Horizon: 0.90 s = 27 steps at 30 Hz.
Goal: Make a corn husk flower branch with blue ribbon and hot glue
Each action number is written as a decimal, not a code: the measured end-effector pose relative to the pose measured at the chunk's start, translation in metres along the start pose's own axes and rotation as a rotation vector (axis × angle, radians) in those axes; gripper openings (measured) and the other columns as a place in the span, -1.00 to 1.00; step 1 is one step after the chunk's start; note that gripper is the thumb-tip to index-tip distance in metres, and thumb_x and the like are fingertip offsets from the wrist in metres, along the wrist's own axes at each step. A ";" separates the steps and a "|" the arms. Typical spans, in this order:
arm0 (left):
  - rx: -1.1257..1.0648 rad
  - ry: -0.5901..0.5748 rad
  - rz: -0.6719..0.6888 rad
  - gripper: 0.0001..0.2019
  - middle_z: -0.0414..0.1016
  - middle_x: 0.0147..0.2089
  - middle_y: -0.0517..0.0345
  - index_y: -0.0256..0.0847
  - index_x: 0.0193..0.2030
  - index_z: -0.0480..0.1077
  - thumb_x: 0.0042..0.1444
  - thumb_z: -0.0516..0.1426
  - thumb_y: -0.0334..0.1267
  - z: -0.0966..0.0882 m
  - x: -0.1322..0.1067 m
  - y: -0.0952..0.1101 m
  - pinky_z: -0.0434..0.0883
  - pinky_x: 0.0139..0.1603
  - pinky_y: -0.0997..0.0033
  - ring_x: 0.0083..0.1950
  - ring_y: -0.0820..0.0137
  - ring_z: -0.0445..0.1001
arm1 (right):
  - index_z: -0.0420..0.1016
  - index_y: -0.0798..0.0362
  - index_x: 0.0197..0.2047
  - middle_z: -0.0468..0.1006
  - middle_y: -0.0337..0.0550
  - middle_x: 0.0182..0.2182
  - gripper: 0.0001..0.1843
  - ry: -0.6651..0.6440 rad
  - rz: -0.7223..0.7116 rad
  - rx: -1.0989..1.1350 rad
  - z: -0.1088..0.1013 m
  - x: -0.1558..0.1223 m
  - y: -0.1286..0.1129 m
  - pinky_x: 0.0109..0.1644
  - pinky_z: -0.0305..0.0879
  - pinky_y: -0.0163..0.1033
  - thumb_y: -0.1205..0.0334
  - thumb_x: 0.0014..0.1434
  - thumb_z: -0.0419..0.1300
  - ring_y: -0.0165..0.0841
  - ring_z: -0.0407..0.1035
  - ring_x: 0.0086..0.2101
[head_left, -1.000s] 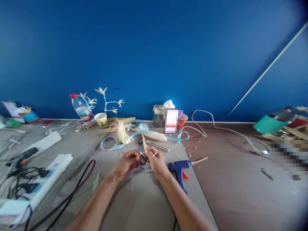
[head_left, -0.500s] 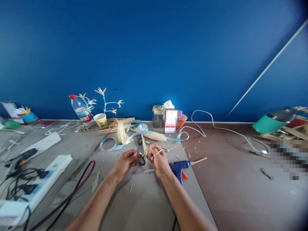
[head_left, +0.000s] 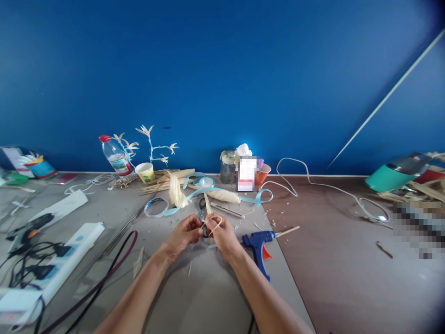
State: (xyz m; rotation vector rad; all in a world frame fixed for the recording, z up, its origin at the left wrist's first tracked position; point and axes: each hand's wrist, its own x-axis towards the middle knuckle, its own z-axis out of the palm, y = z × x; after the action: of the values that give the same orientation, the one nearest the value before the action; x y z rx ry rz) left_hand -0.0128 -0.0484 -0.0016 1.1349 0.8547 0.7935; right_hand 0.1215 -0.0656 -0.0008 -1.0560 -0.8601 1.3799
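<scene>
My right hand (head_left: 223, 235) is closed in a pinch on a thin pale strip (head_left: 217, 225), which curves over its fingers. Facing it, the fingertips of my left hand (head_left: 186, 234) are pressed together at what looks like the strip's other end. The two hands almost touch, low over the grey table. Just behind and beneath the fingers lie black-handled scissors (head_left: 202, 204), partly covered, and a pointed piece of dry husk (head_left: 207, 204). A blue glue gun (head_left: 259, 243) rests to the right of my right hand.
Behind the hands lie a husk bundle (head_left: 222, 196), blue ribbon (head_left: 259, 198) and a tape roll (head_left: 156, 207). A yellow cup (head_left: 145, 173), a bottle (head_left: 118, 160) and a jar (head_left: 227, 169) stand by the wall. A power strip (head_left: 74, 253) with cables lies left.
My right hand has shifted left and slightly down, closing the gap to my left hand. The thin strip now bends in a loop over the right fingers.
</scene>
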 end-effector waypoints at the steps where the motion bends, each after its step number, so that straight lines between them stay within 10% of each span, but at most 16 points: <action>1: 0.018 0.013 0.011 -0.61 0.21 -0.51 0.34 -0.24 -0.43 0.24 -0.27 0.34 -0.12 0.001 0.000 0.000 0.05 -0.53 0.56 -0.54 0.60 0.09 | 0.31 0.08 -0.51 0.19 -0.42 -0.70 -0.84 0.015 0.005 0.009 0.000 0.001 0.000 -0.56 -0.05 -0.38 0.16 -0.10 0.16 -0.54 0.04 -0.65; 15: 0.478 0.314 0.261 -0.58 0.18 -0.65 0.27 -0.23 -0.63 0.22 0.03 0.07 0.07 0.005 -0.001 -0.003 0.05 -0.51 0.49 -0.56 0.51 0.09 | 0.29 0.06 -0.52 0.13 -0.42 -0.70 -0.79 0.113 -0.037 -0.029 -0.003 0.003 0.001 -0.57 -0.10 -0.37 0.09 -0.10 0.15 -0.54 -0.03 -0.65; 27: 0.266 0.238 0.028 -0.50 0.13 -0.68 0.30 -0.19 -0.63 0.13 -0.06 0.03 0.24 0.002 0.005 -0.005 -0.05 -0.63 0.50 -0.67 0.56 0.01 | 0.12 0.03 -0.63 0.08 -0.44 -0.72 -0.80 0.163 -0.117 0.165 -0.007 0.007 -0.006 -0.57 -0.12 -0.36 0.23 -0.12 0.10 -0.55 -0.07 -0.67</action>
State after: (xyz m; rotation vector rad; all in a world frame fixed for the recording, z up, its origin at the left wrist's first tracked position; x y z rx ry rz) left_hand -0.0086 -0.0464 -0.0072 1.3044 1.1714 0.8676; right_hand 0.1310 -0.0582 0.0019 -0.9612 -0.6668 1.2265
